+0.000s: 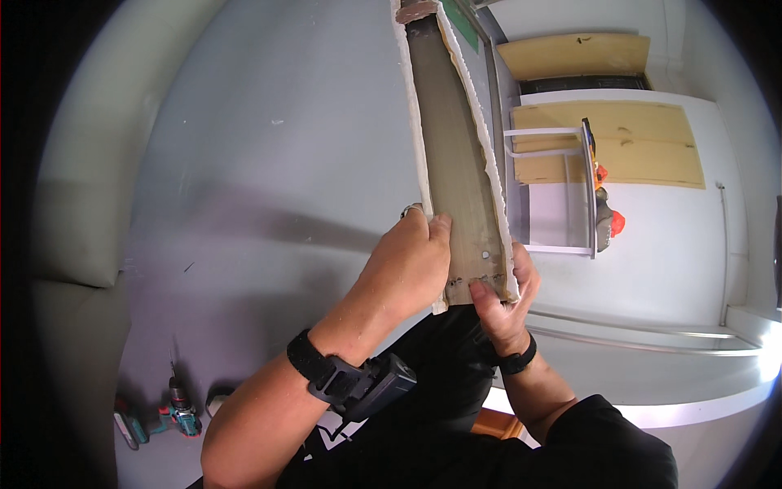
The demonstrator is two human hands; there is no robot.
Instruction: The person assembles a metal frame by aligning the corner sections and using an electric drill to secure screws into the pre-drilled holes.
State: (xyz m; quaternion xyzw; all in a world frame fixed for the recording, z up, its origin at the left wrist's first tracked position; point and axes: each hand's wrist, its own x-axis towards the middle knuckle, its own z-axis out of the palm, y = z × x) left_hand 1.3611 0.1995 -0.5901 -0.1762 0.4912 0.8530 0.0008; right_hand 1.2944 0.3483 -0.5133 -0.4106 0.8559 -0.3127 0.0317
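One board [454, 147] extends ahead of the person [611, 444]. The left hand [411, 265] grasps its left edge, the right hand [507, 306] its near right corner. Two straps [305, 360] circle the wrists [338, 336]; one drill [182, 407] sits at lower left.

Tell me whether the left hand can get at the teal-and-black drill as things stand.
Probably not: the left hand is gripping the left edge of the long panel, and the drill lies well away, toward the lower left of the view. Nothing visible covers the drill, though.
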